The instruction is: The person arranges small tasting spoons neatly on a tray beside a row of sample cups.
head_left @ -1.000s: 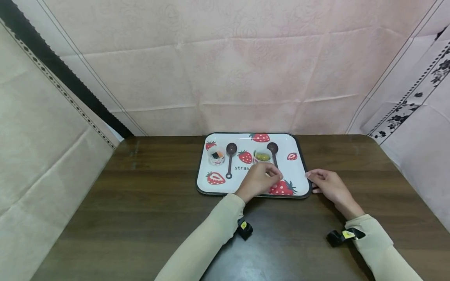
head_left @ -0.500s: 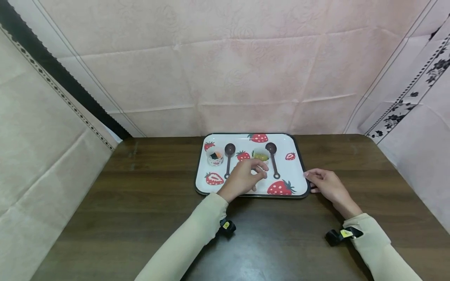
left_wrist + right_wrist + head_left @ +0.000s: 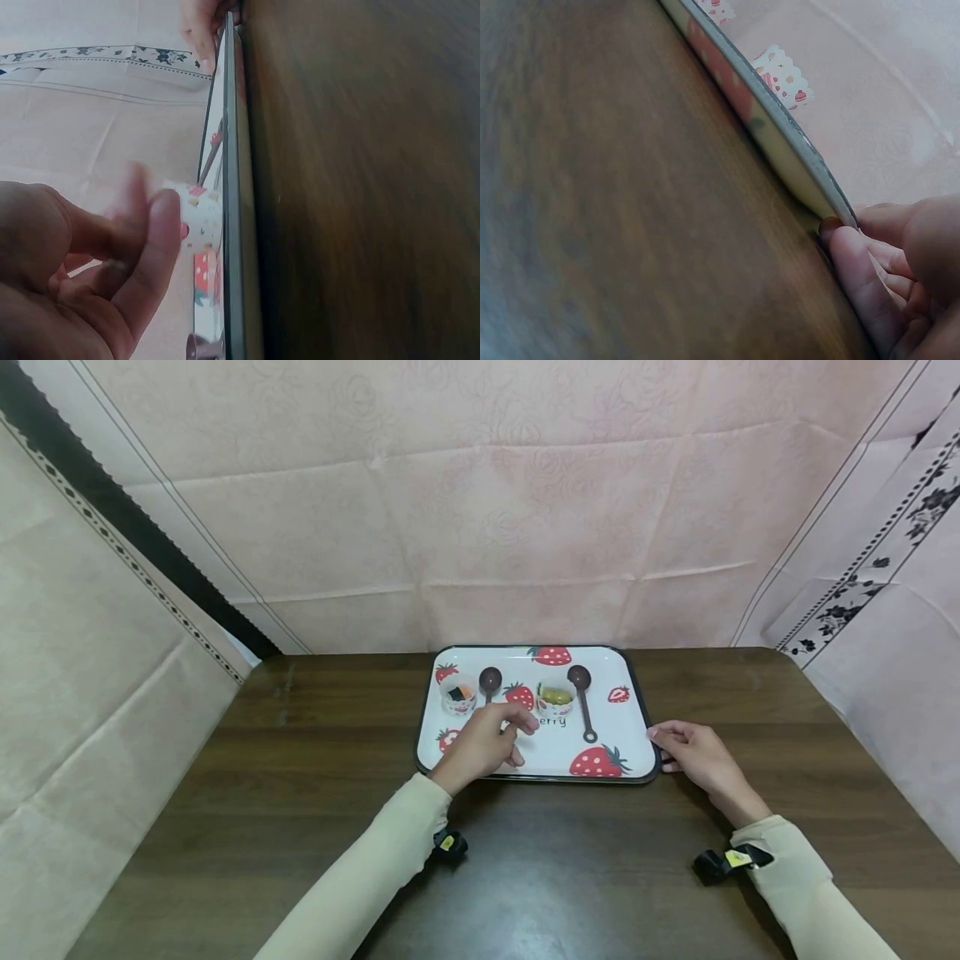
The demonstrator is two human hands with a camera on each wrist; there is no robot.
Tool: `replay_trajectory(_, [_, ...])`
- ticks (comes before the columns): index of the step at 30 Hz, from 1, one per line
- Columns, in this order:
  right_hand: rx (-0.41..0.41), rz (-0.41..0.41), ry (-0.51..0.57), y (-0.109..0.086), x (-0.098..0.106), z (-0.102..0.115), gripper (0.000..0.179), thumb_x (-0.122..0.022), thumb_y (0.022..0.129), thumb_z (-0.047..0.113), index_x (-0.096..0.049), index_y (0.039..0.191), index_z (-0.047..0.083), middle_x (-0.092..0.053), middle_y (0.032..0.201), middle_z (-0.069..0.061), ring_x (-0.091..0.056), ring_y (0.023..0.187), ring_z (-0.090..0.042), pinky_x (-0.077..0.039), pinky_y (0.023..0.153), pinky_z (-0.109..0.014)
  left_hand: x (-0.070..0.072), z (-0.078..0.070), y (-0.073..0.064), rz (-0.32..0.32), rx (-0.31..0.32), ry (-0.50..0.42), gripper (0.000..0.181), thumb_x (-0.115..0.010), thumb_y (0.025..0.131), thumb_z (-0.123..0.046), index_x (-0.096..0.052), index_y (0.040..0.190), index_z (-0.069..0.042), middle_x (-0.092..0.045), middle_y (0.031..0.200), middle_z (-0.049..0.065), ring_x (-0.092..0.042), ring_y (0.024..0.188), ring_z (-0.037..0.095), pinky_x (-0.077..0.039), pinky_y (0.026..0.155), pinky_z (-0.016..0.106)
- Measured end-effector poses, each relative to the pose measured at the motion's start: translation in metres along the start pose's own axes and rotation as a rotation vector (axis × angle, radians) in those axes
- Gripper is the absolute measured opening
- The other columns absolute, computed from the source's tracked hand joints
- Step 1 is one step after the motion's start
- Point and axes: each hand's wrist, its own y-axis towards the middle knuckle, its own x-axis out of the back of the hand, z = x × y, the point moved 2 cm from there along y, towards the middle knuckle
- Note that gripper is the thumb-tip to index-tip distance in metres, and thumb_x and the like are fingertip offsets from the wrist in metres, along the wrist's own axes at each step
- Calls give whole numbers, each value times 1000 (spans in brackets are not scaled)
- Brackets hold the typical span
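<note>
A white strawberry-printed tray (image 3: 626, 727) with a dark rim lies on the table in the head view. Two small patterned cups stand on it: the left cup (image 3: 459, 693) contains something black, white and orange, the right cup (image 3: 555, 698) something green. To the right of each cup lies a brown spoon, the left spoon (image 3: 491, 680) and the right spoon (image 3: 585, 706). My left hand (image 3: 480, 745), fingers loosely bent and holding nothing, hovers over the tray's front left, hiding the left spoon's handle. My right hand (image 3: 693, 756) pinches the tray's right rim between thumb and fingers.
The brown wooden table (image 3: 300, 827) spreads in front of the tray and to both sides. Behind its far edge hangs a pale cloth (image 3: 525, 527), close to the tray's back rim. More cloth hangs at left and right.
My left hand has moved left across the tray, from beside the right spoon's handle to over the left spoon's handle, uncovering the right cup and spoon. My right hand stays on the rim.
</note>
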Motion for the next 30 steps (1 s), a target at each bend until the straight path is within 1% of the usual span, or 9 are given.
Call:
replay_trajectory(4, [-5, -2, -3, -1, 2, -1, 54, -52, 112, 39, -59, 141, -7, -63, 134, -27, -64, 98, -18, -62, 76, -24, 8, 5, -5, -15, 34, -24, 25, -51, 108, 3, -73, 121, -3, -72, 114, 16, -77, 83, 23, -65, 73, 33])
replay_trajectory(7, [-9, -8, -8, -1, 3, 0, 55, -52, 112, 39, -59, 141, -7, -63, 135, -27, -64, 98, -18, -62, 76, -24, 15, 10, -8, -28, 22, -9, 27, -51, 107, 6, -72, 120, -2, -72, 120, 15, -77, 95, 25, -65, 82, 34])
replay_trajectory(9, [-10, -13, -10, -1, 3, 0, 55, -53, 112, 40, -58, 141, -7, -63, 135, -27, -64, 98, -19, -62, 76, -24, 18, 13, -10, -40, -2, 23, 27, -51, 106, 8, -73, 120, -2, -72, 122, 14, -75, 101, 26, -64, 89, 36])
replay_trajectory(13, [-11, -16, -10, -1, 2, 2, 55, -54, 112, 40, -59, 141, -6, -63, 135, -26, -64, 96, -18, -62, 76, -23, 26, 18, -16, -92, -38, 141, 25, -56, 105, 5, -76, 117, -6, -74, 120, 8, -69, 105, 24, -59, 100, 40])
replay_trajectory(16, [6, -12, -2, -1, 2, 2, 52, -54, 112, 37, -60, 140, -7, -64, 133, -26, -64, 95, -15, -62, 75, -24, 32, 22, -23, -134, -49, 199, 21, -61, 104, 0, -76, 116, -7, -74, 119, 6, -66, 103, 22, -58, 100, 43])
replay_trajectory(21, [26, -13, 12, -1, 2, 2, 49, -54, 112, 34, -61, 138, -8, -66, 131, -24, -63, 94, -9, -62, 74, -24, 42, 29, -34, -188, -37, 205, 17, -68, 102, -8, -76, 117, -7, -74, 119, 6, -67, 99, 22, -62, 87, 38])
replay_trajectory(23, [23, -15, 12, -1, 2, 1, 50, -54, 112, 34, -61, 138, -8, -66, 131, -24, -63, 94, -9, -62, 74, -24, 47, 32, -38, -206, -28, 202, 19, -69, 102, -10, -76, 118, -7, -74, 123, 7, -67, 101, 23, -62, 85, 38])
replay_trajectory(26, [18, -18, 10, -2, 1, 0, 50, -54, 112, 35, -61, 139, -7, -66, 131, -24, -63, 94, -10, -62, 74, -24, 56, 39, -41, -225, -7, 224, 23, -70, 102, -14, -75, 123, -8, -71, 131, 9, -66, 114, 26, -61, 95, 44])
replay_trajectory(30, [11, -20, 9, -2, 0, -1, 51, -54, 112, 35, -61, 139, -7, -65, 131, -24, -63, 95, -11, -62, 74, -24, 69, 49, -45, -243, 51, 266, 32, -72, 101, -19, -71, 132, -9, -65, 139, 13, -61, 128, 34, -53, 108, 55])
